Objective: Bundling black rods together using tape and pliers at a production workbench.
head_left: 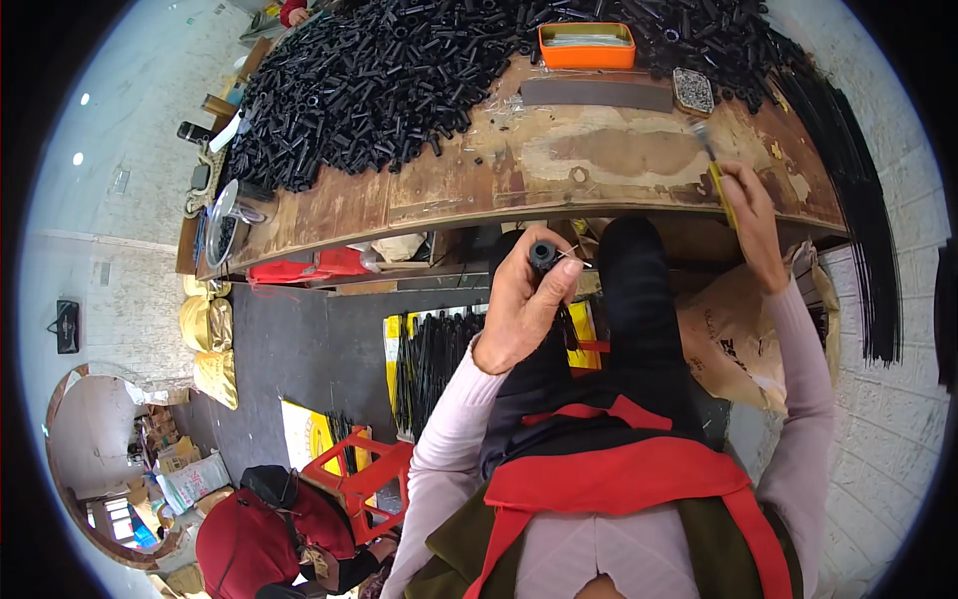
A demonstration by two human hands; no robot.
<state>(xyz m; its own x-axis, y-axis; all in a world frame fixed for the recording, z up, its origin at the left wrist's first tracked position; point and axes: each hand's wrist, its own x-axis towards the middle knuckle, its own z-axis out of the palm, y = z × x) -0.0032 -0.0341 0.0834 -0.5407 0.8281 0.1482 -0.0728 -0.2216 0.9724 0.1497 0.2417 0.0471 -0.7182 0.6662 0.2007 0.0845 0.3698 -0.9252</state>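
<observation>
My left hand (527, 309) is closed around a black cylindrical piece (544, 253), its round hollow end facing up over my lap. A thin, pale pin-like sliver (571, 254) sticks out beside it near my thumb. My right hand (753, 220) grips a tool by its yellow handle (722, 195), over the front edge of the wooden bench (419, 195). The tool's grey end (702, 132) is blurred, and its kind does not show. Close to that end stands a small clear box of tiny metal pieces (693, 92).
A large heap of black tubular parts (369, 90) covers the bench's back. An orange tin (587, 46) and a dark flat bar (597, 95) lie near the box. Long black rods (858, 220) hang at right. Below left are bundled black rods (434, 359), a red stool (364, 479) and another person (259, 539).
</observation>
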